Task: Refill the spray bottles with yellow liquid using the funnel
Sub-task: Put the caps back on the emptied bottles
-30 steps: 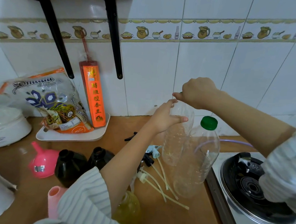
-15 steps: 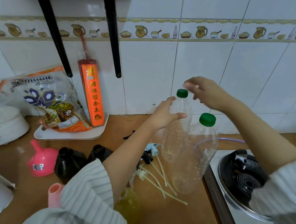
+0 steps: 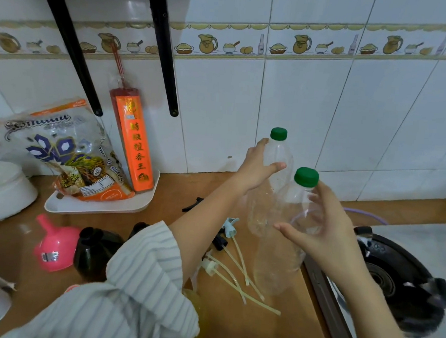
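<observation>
So 2 clear plastic bottles with green caps stand by the table's right edge, beside the stove (image 3: 404, 281). Left hand (image 3: 256, 168) is wrapped around the far bottle (image 3: 278, 157) up near its shoulder. Right hand (image 3: 323, 228) is spread wide against the near bottle (image 3: 278, 262), fingers not closed on it. Loose spray heads (image 3: 225, 237) with tubes lie just left of the bottles. Pink funnel (image 3: 52, 246) sits upside down toward the left edge, next to 2 dark spray bottles (image 3: 97, 249).
</observation>
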